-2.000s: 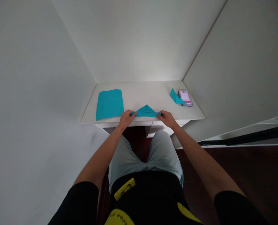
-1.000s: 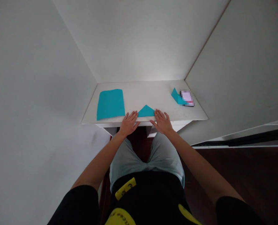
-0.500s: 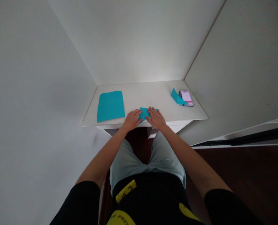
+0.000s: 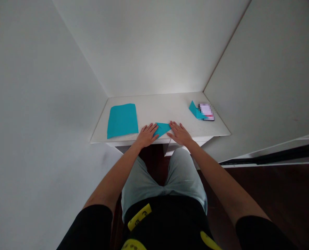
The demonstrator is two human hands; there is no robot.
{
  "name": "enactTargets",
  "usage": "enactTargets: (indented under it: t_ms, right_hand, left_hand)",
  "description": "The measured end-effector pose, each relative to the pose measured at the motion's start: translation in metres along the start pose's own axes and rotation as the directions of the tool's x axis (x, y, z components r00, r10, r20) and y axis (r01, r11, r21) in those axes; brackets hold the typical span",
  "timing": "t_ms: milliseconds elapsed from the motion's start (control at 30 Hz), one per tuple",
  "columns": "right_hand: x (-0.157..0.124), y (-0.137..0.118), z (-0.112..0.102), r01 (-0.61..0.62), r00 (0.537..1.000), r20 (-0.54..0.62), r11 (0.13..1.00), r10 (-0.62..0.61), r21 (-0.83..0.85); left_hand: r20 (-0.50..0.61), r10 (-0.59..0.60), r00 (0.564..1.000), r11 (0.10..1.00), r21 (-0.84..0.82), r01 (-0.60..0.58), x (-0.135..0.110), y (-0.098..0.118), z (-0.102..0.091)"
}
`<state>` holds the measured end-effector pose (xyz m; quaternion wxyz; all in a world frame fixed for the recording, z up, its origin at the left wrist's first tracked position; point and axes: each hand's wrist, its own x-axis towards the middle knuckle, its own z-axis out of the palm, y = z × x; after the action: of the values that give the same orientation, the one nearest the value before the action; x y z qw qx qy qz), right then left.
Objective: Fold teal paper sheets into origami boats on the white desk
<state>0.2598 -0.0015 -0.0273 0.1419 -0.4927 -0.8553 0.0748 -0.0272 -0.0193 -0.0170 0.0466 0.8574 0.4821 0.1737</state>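
Note:
A folded piece of teal paper (image 4: 162, 128) lies near the front edge of the white table, its pointed end toward the right. My left hand (image 4: 147, 134) rests flat on its left end, fingers stretched out and covering part of it. At the paper's right tip, my right hand (image 4: 180, 133) lies palm down with fingers extended, and hides the end of that tip. Neither hand is closed around anything.
Teal paper sheets (image 4: 123, 120) lie flat at the left of the white table (image 4: 161, 107). On the right, a folded teal paper piece (image 4: 194, 110) touches a phone-like object (image 4: 206, 111) blurred by pixelation. Walls enclose the table at the left, back and right.
My right hand has slid to the right along the folded paper, uncovering more of it. My left hand stays on the left end. The view has shifted slightly.

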Motion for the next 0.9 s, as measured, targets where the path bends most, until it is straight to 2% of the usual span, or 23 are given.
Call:
enactTargets:
  t_ms: [367, 567, 733, 900]
  right_hand:
    - [-0.003, 0.01, -0.008, 0.064, 0.979, -0.203, 0.979, -0.024, 0.192]
    - [-0.005, 0.01, -0.007, 0.046, 0.978, -0.207, 0.98, -0.005, 0.193]
    - [-0.001, 0.013, -0.003, 0.018, 0.975, -0.221, 0.981, 0.026, 0.193]
    - [0.001, 0.016, -0.002, 0.031, 0.971, -0.237, 0.967, 0.031, 0.254]
  left_hand:
    - [-0.05, -0.094, 0.994, 0.995, 0.007, 0.095, -0.022, 0.023, -0.025]
    - [-0.01, -0.105, 0.994, 0.991, -0.084, 0.104, -0.015, 0.017, -0.03]
    - [0.036, -0.074, 0.997, 0.997, -0.036, 0.075, -0.014, 0.02, -0.036]
    - [0.089, -0.132, 0.987, 0.983, -0.114, 0.142, -0.013, 0.02, -0.042]
